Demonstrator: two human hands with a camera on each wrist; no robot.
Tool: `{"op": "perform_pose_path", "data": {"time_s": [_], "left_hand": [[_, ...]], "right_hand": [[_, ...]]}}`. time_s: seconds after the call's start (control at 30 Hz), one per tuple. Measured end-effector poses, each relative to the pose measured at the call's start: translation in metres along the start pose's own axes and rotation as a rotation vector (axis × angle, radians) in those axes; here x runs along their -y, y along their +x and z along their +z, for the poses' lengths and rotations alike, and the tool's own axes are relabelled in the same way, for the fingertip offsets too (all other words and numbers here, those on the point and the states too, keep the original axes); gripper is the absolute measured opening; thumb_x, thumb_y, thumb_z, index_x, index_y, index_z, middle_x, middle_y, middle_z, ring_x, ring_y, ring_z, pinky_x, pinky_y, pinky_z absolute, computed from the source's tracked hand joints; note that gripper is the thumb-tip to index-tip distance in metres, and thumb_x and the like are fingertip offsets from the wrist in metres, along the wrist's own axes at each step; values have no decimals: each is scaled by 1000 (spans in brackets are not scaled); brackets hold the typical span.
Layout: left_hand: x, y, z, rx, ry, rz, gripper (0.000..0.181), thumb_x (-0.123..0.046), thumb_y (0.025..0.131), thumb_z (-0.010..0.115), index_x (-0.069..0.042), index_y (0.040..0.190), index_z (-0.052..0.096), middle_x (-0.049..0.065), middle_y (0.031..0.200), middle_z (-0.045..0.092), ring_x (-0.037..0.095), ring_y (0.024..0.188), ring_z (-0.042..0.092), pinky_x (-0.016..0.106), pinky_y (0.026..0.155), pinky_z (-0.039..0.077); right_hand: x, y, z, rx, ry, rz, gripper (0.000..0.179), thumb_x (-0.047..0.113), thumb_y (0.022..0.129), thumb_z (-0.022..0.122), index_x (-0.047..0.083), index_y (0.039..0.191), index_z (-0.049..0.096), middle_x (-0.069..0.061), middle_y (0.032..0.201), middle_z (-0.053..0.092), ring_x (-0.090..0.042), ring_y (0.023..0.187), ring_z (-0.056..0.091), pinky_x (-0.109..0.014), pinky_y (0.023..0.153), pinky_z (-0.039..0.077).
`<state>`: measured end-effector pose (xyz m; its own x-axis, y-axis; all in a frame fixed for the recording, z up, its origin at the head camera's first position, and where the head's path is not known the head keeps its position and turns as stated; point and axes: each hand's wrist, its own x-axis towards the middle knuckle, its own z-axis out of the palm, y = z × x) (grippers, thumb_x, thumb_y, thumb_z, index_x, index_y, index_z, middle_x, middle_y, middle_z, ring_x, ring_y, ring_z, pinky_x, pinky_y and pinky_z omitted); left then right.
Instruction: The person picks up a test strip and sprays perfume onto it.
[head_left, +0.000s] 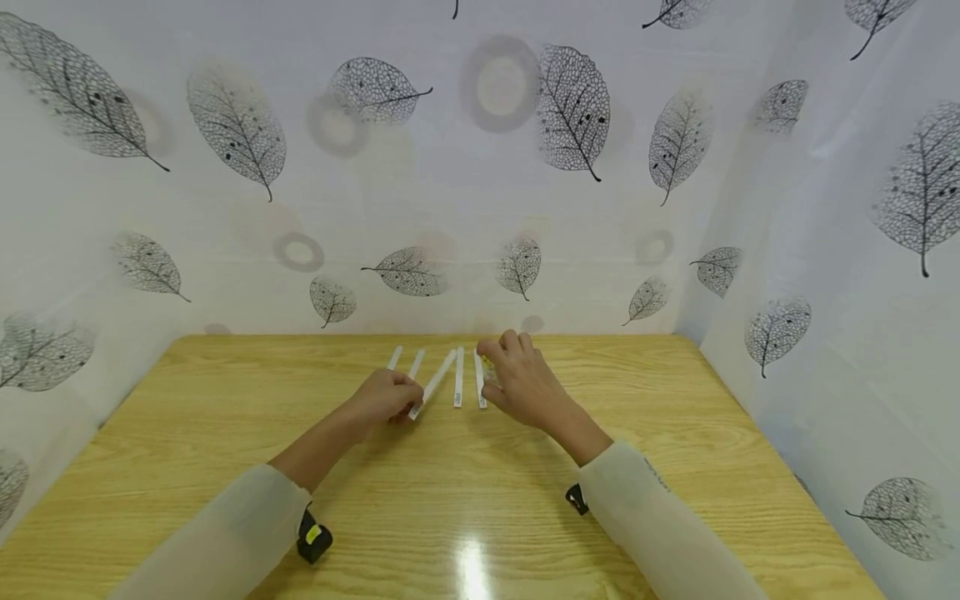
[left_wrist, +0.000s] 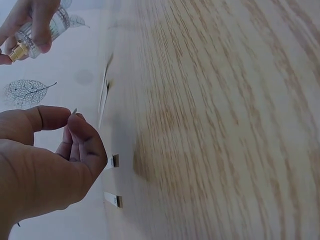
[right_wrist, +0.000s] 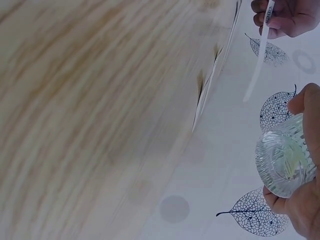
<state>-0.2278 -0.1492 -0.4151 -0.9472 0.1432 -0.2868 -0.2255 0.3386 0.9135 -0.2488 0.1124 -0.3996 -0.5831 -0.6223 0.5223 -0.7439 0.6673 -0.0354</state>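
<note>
My left hand (head_left: 384, 397) pinches a white paper scent strip (head_left: 436, 382) between thumb and forefinger. The strip slants up toward the right, its printed end at the fingers, as the right wrist view also shows. In my right hand (head_left: 522, 380) is a clear, ribbed glass perfume bottle (right_wrist: 281, 156) with a gold spray neck (left_wrist: 19, 51). The bottle is tilted, and the fingers wrap around it; from above the hand mostly hides it. Between the hands lie two more strips, one at the middle (head_left: 458, 379) and one by the right hand (head_left: 478, 371).
Two further strips, one at the left (head_left: 395, 357) and another beside it (head_left: 416, 364), lie partly behind the left hand. The wooden table (head_left: 465, 483) ends at a pale curtain (head_left: 450, 183) with leaf prints, which also runs along both sides.
</note>
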Motion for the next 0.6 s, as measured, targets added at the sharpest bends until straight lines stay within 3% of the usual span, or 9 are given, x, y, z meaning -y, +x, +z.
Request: {"op": "perform_pose_path", "data": {"time_s": [0.23,0.6], "left_hand": [[4,12,2,-21,5,-15,10,-9,92,61,-1,94,66,7,71,55,18,63,51,29,59,43],[-2,21,4,-48,23,-17,19,-6,95,61,5,107,69,11,85,64,17,67,56,28,60,46]], "right_hand": [[2,0,0,29,23,-5,49,8,81,71,14,123,46,-8,95,44,-23,79,36,-31,60,30],[1,-2,3,24,28,-31,50,9,81,74,13,122,46,-8,95,45,-23,79,39,-31,61,31]]}}
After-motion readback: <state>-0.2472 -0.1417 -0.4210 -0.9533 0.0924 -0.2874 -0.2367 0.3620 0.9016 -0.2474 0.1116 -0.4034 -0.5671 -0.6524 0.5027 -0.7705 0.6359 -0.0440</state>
